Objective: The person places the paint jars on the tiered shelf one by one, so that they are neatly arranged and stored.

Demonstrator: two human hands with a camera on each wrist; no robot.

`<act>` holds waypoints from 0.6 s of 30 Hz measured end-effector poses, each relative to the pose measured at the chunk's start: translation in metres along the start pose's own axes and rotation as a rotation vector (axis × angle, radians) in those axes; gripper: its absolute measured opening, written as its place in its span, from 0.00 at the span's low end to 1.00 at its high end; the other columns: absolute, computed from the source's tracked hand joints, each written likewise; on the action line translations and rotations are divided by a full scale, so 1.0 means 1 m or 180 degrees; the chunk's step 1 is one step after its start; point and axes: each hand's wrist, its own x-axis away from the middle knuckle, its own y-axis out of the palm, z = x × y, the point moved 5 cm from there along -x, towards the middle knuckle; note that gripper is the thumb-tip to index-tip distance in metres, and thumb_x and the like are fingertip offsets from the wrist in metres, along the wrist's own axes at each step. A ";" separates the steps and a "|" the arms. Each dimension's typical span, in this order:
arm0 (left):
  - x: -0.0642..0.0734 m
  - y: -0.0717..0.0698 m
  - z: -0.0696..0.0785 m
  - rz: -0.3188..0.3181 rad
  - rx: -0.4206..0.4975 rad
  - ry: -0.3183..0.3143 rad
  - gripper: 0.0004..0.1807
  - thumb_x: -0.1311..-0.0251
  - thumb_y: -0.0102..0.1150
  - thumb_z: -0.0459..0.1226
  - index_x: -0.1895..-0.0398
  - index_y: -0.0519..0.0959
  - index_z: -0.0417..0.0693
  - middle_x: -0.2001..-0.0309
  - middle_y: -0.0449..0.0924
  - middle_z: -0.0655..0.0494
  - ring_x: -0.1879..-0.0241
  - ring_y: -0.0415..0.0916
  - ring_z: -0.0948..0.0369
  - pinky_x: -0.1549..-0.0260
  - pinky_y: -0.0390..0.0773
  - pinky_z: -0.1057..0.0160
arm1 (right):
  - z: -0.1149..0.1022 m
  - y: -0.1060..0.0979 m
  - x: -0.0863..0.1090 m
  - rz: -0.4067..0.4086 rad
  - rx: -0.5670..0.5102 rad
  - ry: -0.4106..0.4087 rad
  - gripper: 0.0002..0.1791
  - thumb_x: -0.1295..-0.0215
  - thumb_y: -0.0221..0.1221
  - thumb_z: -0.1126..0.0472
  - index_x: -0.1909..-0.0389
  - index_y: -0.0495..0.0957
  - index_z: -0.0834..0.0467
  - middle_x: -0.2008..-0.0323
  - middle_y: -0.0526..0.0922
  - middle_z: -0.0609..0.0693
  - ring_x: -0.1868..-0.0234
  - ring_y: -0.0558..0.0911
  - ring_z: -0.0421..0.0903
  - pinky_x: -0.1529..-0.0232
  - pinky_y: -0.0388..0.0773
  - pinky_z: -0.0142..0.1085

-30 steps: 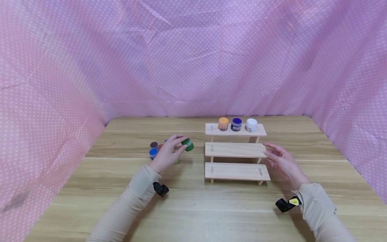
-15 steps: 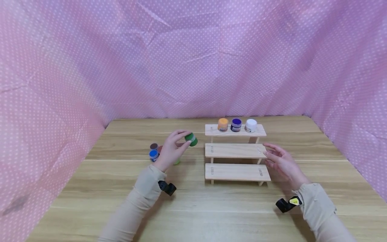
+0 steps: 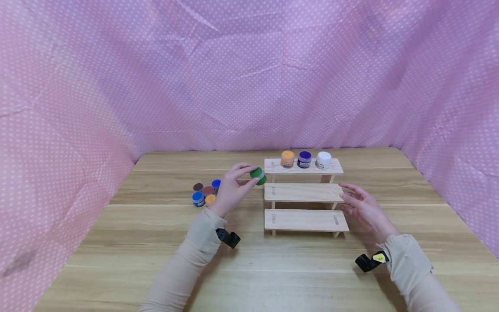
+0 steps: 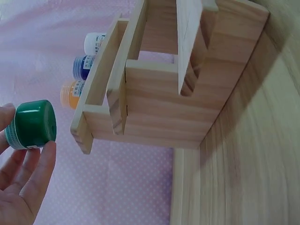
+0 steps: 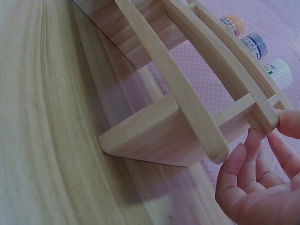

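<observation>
My left hand (image 3: 232, 190) pinches a small green paint jar (image 3: 258, 176) between thumb and fingers, tilted and raised left of the wooden three-tier shelf (image 3: 304, 220). In the left wrist view the green jar (image 4: 35, 124) is held by its ends, level with the shelf's top tier. My right hand (image 3: 366, 211) is at the right end of the middle tier. Its thumb and fingertips (image 5: 252, 136) pinch that board's end in the right wrist view. On the top tier stand an orange jar (image 3: 287, 159), a purple jar (image 3: 305, 159) and a white jar (image 3: 323, 160).
Left of the shelf, partly behind my left hand, several paint jars cluster on the wooden table (image 3: 117, 247), among them a blue jar (image 3: 198, 199), a brown jar (image 3: 198, 187) and an orange one (image 3: 210, 199). A pink dotted cloth (image 3: 249, 86) surrounds the table.
My left hand has carried the green jar rightward and slightly up, close to the shelf's left side. More of the clustered jars now show. The right hand stays at the shelf.
</observation>
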 end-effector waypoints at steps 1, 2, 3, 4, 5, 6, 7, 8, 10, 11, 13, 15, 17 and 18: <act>-0.001 0.001 0.001 0.0006 -0.0009 -0.0001 0.16 0.43 0.61 0.36 0.51 0.79 0.41 0.50 0.76 0.49 0.51 0.77 0.56 0.60 0.82 0.69 | 0.000 0.000 0.000 -0.0002 -0.0001 -0.0005 0.16 0.36 0.55 0.65 0.52 0.72 0.42 0.59 0.75 0.38 0.61 0.78 0.32 0.56 0.79 0.25; -0.002 0.003 0.002 0.0020 -0.0016 -0.0001 0.16 0.43 0.61 0.36 0.51 0.79 0.41 0.50 0.76 0.49 0.51 0.77 0.56 0.60 0.81 0.70 | 0.000 0.000 0.000 -0.0011 -0.0009 -0.0017 0.16 0.36 0.55 0.65 0.52 0.72 0.42 0.59 0.75 0.38 0.61 0.78 0.32 0.56 0.79 0.25; -0.003 0.004 0.002 0.0037 -0.0017 0.0008 0.16 0.43 0.61 0.36 0.51 0.79 0.41 0.50 0.76 0.49 0.51 0.77 0.56 0.60 0.81 0.70 | 0.000 0.000 0.000 -0.0025 -0.0023 -0.0034 0.16 0.35 0.55 0.65 0.52 0.72 0.42 0.60 0.76 0.38 0.61 0.78 0.32 0.56 0.79 0.25; -0.004 0.005 0.003 0.0054 -0.0008 0.0013 0.16 0.43 0.62 0.36 0.51 0.79 0.41 0.50 0.76 0.49 0.51 0.77 0.56 0.60 0.81 0.70 | 0.000 0.000 0.000 -0.0041 -0.0038 -0.0049 0.16 0.35 0.54 0.65 0.52 0.72 0.42 0.60 0.76 0.39 0.61 0.78 0.33 0.56 0.79 0.25; -0.005 0.006 0.003 0.0070 0.0006 0.0012 0.16 0.44 0.62 0.36 0.52 0.79 0.41 0.50 0.76 0.49 0.51 0.77 0.56 0.60 0.81 0.70 | 0.000 0.000 -0.001 -0.0059 -0.0050 -0.0076 0.16 0.35 0.54 0.66 0.52 0.72 0.41 0.60 0.76 0.39 0.61 0.78 0.33 0.55 0.79 0.25; -0.006 0.007 0.003 0.0090 0.0023 0.0011 0.16 0.44 0.62 0.36 0.52 0.80 0.41 0.50 0.76 0.49 0.51 0.77 0.56 0.60 0.81 0.70 | 0.000 0.000 -0.001 -0.0077 -0.0065 -0.0098 0.16 0.35 0.54 0.66 0.53 0.73 0.41 0.60 0.76 0.39 0.61 0.78 0.33 0.55 0.79 0.26; -0.007 0.008 0.002 0.0108 0.0046 0.0005 0.16 0.44 0.62 0.36 0.52 0.80 0.41 0.50 0.76 0.50 0.51 0.76 0.56 0.61 0.82 0.70 | -0.001 0.000 -0.001 -0.0083 -0.0071 -0.0103 0.16 0.35 0.53 0.66 0.53 0.73 0.41 0.60 0.76 0.39 0.61 0.78 0.33 0.55 0.79 0.26; -0.008 0.008 0.002 0.0120 0.0070 -0.0012 0.16 0.44 0.62 0.36 0.52 0.80 0.42 0.50 0.76 0.50 0.50 0.76 0.56 0.61 0.82 0.70 | -0.001 0.000 -0.001 -0.0087 -0.0084 -0.0103 0.16 0.35 0.53 0.66 0.53 0.73 0.41 0.61 0.76 0.39 0.61 0.78 0.33 0.56 0.79 0.26; -0.010 0.010 0.001 0.0145 0.0099 -0.0041 0.15 0.44 0.62 0.36 0.53 0.80 0.42 0.50 0.76 0.51 0.50 0.75 0.57 0.61 0.82 0.69 | 0.000 0.000 -0.001 -0.0087 -0.0106 -0.0098 0.16 0.34 0.53 0.66 0.53 0.73 0.41 0.61 0.76 0.39 0.61 0.78 0.33 0.56 0.79 0.26; -0.011 0.011 0.000 0.0159 0.0102 -0.0053 0.15 0.44 0.62 0.37 0.53 0.80 0.43 0.50 0.77 0.51 0.50 0.75 0.57 0.61 0.82 0.69 | 0.000 0.001 -0.001 -0.0085 -0.0115 -0.0096 0.16 0.34 0.53 0.66 0.53 0.73 0.41 0.61 0.76 0.39 0.62 0.78 0.33 0.57 0.79 0.26; -0.012 0.012 -0.002 0.0179 0.0098 -0.0080 0.15 0.44 0.62 0.37 0.53 0.80 0.44 0.50 0.77 0.52 0.50 0.75 0.57 0.61 0.82 0.68 | 0.000 0.001 -0.001 -0.0075 -0.0137 -0.0080 0.16 0.34 0.53 0.66 0.53 0.73 0.42 0.61 0.76 0.39 0.62 0.78 0.33 0.58 0.79 0.26; -0.013 0.013 -0.004 0.0202 0.0102 -0.0102 0.15 0.44 0.62 0.37 0.53 0.80 0.44 0.51 0.77 0.52 0.50 0.75 0.58 0.61 0.82 0.68 | 0.001 0.001 -0.001 -0.0062 -0.0142 -0.0072 0.16 0.34 0.53 0.66 0.53 0.73 0.42 0.61 0.77 0.39 0.62 0.78 0.33 0.59 0.79 0.26; -0.013 0.014 -0.004 0.0227 0.0121 -0.0117 0.15 0.44 0.62 0.37 0.52 0.80 0.44 0.50 0.77 0.51 0.50 0.74 0.57 0.61 0.82 0.67 | 0.001 0.002 -0.001 -0.0055 -0.0140 -0.0067 0.16 0.34 0.53 0.66 0.53 0.73 0.42 0.61 0.77 0.39 0.62 0.78 0.33 0.59 0.79 0.26; -0.013 0.014 -0.005 0.0242 0.0132 -0.0119 0.16 0.44 0.62 0.37 0.52 0.80 0.44 0.50 0.76 0.51 0.50 0.74 0.57 0.61 0.82 0.67 | 0.001 0.002 -0.001 -0.0054 -0.0139 -0.0058 0.16 0.34 0.53 0.66 0.52 0.73 0.42 0.61 0.77 0.39 0.62 0.78 0.33 0.59 0.79 0.26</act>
